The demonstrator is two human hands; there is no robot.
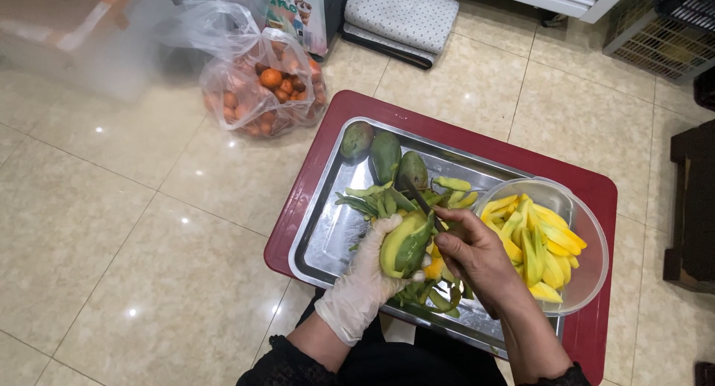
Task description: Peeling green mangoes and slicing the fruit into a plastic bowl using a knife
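Observation:
My left hand (365,282), in a white glove, holds a partly peeled mango (401,243), yellow flesh showing with a strip of green skin hanging off it. My right hand (473,255) is bare and grips a knife (418,198) whose blade lies against the mango's top. Both hands are over a steel tray (328,237) littered with green peel strips (372,201). Three whole green mangoes (385,156) lie at the tray's far end. A clear bowl (588,270) of yellow mango slices sits at the tray's right.
The tray rests on a red low table (596,192) on a tiled floor. A plastic bag of small orange fruits (264,88) lies on the floor at the far left. A folded cushion (402,17) and crates (659,28) stand beyond.

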